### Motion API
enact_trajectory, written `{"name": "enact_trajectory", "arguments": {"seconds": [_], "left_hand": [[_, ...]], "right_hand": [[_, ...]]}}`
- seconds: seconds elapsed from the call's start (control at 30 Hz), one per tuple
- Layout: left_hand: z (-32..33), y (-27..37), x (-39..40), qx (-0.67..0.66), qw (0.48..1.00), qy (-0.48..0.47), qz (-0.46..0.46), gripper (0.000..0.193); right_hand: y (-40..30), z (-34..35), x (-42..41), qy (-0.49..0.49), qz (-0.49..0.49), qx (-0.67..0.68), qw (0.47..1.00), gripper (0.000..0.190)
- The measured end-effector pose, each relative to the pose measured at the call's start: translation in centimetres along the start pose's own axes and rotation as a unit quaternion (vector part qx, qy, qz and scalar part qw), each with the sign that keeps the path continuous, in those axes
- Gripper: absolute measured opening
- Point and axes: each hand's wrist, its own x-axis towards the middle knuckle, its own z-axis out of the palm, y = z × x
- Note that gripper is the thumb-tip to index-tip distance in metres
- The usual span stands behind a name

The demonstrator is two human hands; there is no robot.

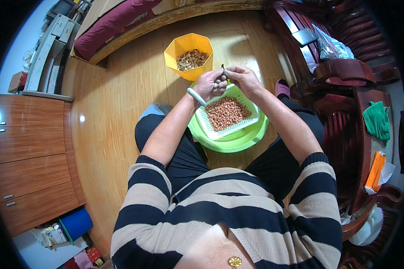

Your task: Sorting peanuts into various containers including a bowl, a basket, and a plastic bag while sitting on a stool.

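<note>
My left hand, with a pale bangle at the wrist, is raised above the far edge of a white plastic basket. Its thumb and curled fingers meet my right hand at a small dark pod, pinched between both hands. Greyish patches show at the left fingertips; whether these are dirt or more pods I cannot tell. Shelled reddish peanuts cover the basket's floor. The basket rests in a light green plastic basin between my knees. Just beyond my hands stands a yellow bin holding peanut shells.
Dark wooden slatted seating lines the right side, bearing a phone-like device, a plastic bag and a green cloth. A wooden bed frame crosses the far side. Cabinets stand left, near a blue bucket.
</note>
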Motion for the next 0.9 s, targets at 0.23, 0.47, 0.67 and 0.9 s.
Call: {"name": "enact_trajectory", "arguments": {"seconds": [0.23,0.47,0.67,0.9], "left_hand": [[0.4,-0.3,-0.1,0.013,1.000,-0.002,0.022,0.028],[-0.6,0.7,-0.3,0.047,0.994,-0.097,-0.010,0.027],[-3.0,-2.0,0.6,0.505,0.852,0.066,-0.118,0.035],[-2.2,-0.9,0.7,0.278,0.938,0.088,-0.187,0.031]], "right_hand": [[0.2,0.4,-0.3,-0.010,0.034,0.138,0.990,0.010],[-0.1,-0.4,-0.1,0.015,0.050,0.145,0.988,0.010],[0.1,-1.3,0.7,0.116,0.076,-0.106,0.985,0.015],[0.7,-2.1,1.2,0.119,0.085,-0.274,0.951,0.021]]}}
